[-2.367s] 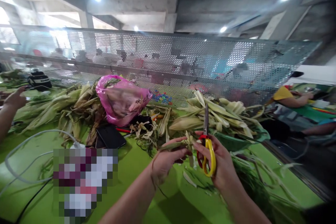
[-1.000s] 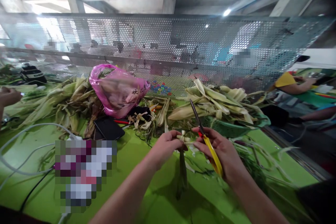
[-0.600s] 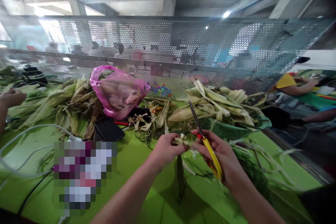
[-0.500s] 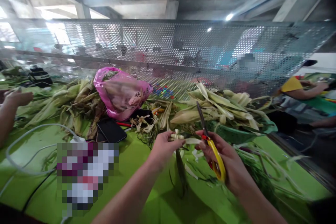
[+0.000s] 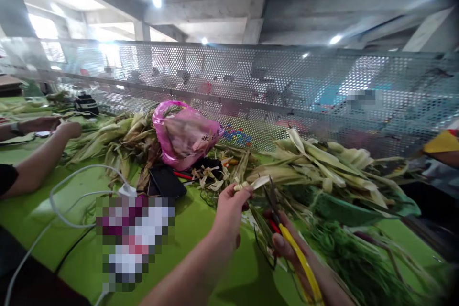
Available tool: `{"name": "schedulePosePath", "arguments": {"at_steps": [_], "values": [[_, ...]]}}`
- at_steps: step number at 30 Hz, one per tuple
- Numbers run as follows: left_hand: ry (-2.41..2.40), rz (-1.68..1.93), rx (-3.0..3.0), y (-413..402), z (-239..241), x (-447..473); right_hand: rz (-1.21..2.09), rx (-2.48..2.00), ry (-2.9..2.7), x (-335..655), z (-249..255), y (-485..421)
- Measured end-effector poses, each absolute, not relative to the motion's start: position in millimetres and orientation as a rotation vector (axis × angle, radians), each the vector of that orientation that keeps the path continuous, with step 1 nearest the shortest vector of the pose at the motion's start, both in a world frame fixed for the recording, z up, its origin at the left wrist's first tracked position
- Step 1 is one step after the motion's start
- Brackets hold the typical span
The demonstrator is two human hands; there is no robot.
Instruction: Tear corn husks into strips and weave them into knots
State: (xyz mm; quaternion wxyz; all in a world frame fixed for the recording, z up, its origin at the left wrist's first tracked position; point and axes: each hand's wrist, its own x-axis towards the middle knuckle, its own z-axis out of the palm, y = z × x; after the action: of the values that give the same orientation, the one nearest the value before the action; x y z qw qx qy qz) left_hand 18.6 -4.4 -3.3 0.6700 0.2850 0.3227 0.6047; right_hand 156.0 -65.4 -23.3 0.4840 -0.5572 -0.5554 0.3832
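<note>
Between the thumb and fingers of my left hand (image 5: 231,210) is a pale corn husk piece (image 5: 260,182), its strip pointing right; a small knotted part shows at my fingertips. My right hand (image 5: 287,244) is wrapped round a pair of scissors (image 5: 296,248) with yellow and red handles. The blades are a little apart and point up, close to the end of the husk strip. Darker husk leaves hang below my left hand, above the green table (image 5: 193,229). Part of my right hand's fingers is hidden behind the handles.
A pink plastic bag (image 5: 190,136) stands beside piled corn husks (image 5: 122,134). More husks (image 5: 322,158) fill a green basket (image 5: 351,210) at right, with green strands (image 5: 355,253) before it. A dark phone (image 5: 167,182), cables and a co-worker's hands (image 5: 68,129) are leftward. A perforated metal screen (image 5: 229,81) runs behind.
The view has swung left. The husk strip now points up and right, and the scissors have opened slightly, their blades now by its end. My right hand is lower.
</note>
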Motion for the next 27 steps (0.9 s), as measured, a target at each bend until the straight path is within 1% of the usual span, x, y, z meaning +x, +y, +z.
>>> {"name": "schedulePosePath", "arguments": {"at_steps": [3,9,27], "values": [[0.715,1.349,0.619,-10.8,-2.9,23.5,1.016,-1.357,-1.305,150.9,-23.2,-68.7],[0.694,1.322,0.587,-17.2,-6.4,31.5,0.968,-1.398,-1.293,148.3,-23.6,-71.3],[0.687,1.322,0.515,-19.1,-1.7,33.1,1.027,-1.323,-1.254,144.9,-20.8,-76.0]]}}
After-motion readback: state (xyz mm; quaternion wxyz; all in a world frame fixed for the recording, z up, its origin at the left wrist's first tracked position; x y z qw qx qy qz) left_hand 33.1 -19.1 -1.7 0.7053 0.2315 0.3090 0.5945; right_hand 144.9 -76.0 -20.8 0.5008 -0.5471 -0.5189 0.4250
